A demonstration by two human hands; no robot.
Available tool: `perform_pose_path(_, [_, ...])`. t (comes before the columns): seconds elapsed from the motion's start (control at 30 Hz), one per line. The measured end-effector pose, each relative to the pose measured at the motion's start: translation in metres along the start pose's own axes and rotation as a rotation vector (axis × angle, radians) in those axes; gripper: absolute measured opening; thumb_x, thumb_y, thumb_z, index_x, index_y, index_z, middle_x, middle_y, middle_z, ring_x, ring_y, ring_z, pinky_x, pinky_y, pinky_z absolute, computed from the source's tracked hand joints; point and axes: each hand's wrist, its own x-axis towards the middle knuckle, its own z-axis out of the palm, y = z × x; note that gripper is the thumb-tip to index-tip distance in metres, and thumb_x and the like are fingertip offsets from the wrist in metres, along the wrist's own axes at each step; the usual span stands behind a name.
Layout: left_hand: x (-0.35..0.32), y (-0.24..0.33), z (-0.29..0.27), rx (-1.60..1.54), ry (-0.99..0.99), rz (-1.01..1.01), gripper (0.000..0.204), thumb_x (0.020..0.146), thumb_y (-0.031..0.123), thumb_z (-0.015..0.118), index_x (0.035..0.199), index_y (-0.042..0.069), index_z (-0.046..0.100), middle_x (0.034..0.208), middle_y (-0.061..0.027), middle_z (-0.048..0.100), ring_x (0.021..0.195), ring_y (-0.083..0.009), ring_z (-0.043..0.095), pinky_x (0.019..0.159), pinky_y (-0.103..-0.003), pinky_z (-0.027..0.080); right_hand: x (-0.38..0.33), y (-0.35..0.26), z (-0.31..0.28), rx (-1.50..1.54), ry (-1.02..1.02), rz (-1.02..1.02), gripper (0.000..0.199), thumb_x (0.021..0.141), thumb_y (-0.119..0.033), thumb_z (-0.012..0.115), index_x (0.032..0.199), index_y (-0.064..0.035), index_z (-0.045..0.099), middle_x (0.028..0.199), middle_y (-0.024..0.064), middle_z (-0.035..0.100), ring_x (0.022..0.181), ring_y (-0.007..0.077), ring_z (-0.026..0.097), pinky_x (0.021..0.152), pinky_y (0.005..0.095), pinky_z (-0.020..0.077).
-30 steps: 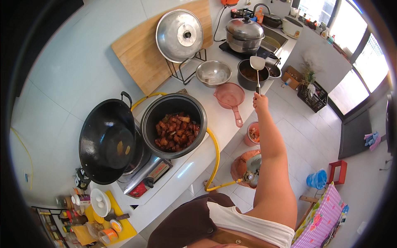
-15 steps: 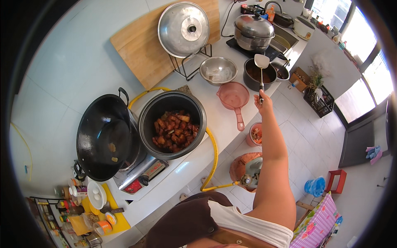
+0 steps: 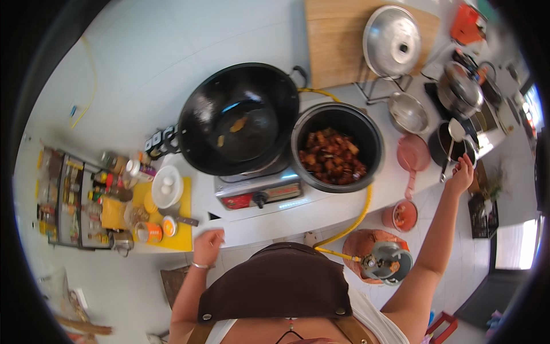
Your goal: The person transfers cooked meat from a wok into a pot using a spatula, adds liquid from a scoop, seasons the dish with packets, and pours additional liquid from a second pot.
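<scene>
At the right end of the counter, my right hand reaches to the rim of a dark pot. Its fingers look apart, and I see nothing in them. Just left of them a spatula with a pale blade and black handle leans across that pot. My left hand, blurred, hangs by the counter's front edge near a yellow cutting board; how its fingers are set is unclear. Between the hands stand a black wok on a gas stove and a deep black inner pot holding browned meat chunks.
A pink ladle and a steel bowl sit left of the dark pot. A white bowl of eggs and several jars crowd the left end. Below the counter, a yellow hose runs to a gas cylinder.
The view has swung left, bringing my left hand in. The spatula, held up in my right hand before, now rests across the dark pot, out of my fingers.
</scene>
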Motion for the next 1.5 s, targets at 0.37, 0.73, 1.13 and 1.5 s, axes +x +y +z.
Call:
perform_pose_path(0.37, [0.218, -0.023, -0.110, -0.189, 0.523, -0.012, 0.032, 0.089, 0.029, 0.058, 0.091, -0.003, 0.064, 0.077, -0.0089, 0.064, 0.073, -0.0173, 0.058, 0.069, -0.030, 0.045, -0.198, -0.037, 0.332, -0.321, -1.061, 0.284, 0.022, 0.085, -0.019, 0.060, 0.098, -0.0024, 0.067, 0.082, 0.0022, 0.063, 0.077, 0.0101, 0.053, 0.066, 0.0229, 0.0393])
perform_pose_path(0.73, [0.257, -0.011, -0.113, -0.459, 0.477, -0.190, 0.030, 0.079, 0.023, 0.059, 0.062, -0.002, 0.063, 0.053, -0.0049, 0.053, 0.051, -0.0157, 0.047, 0.053, -0.032, 0.037, -0.222, 0.024, 0.409, -0.607, -1.020, 0.106, 0.025, 0.082, -0.014, 0.062, 0.063, 0.0008, 0.063, 0.058, 0.0042, 0.052, 0.055, 0.0157, 0.045, 0.051, 0.0330, 0.0351])
perform_pose_path(1.13, [0.200, 0.007, -0.100, -0.964, 0.161, -0.255, 0.016, 0.084, 0.014, 0.061, 0.085, -0.001, 0.067, 0.071, -0.0052, 0.062, 0.062, -0.0118, 0.057, 0.056, -0.023, 0.043, -0.200, -0.143, 0.333, -0.481, -1.071, 0.103, 0.011, 0.081, -0.010, 0.061, 0.073, -0.0023, 0.063, 0.062, 0.0008, 0.057, 0.051, 0.0062, 0.040, 0.047, 0.0208, 0.0294])
perform_pose_path(1.5, [0.197, 0.109, -0.082, -0.827, 0.084, 0.030, 0.018, 0.087, 0.013, 0.059, 0.080, -0.003, 0.065, 0.067, -0.0017, 0.058, 0.059, -0.0074, 0.047, 0.057, -0.022, 0.038, -0.128, -0.139, 0.225, -0.639, -0.911, 0.170, 0.010, 0.083, -0.008, 0.058, 0.081, -0.0022, 0.065, 0.064, 0.0018, 0.059, 0.053, 0.0065, 0.039, 0.048, 0.0214, 0.0294])
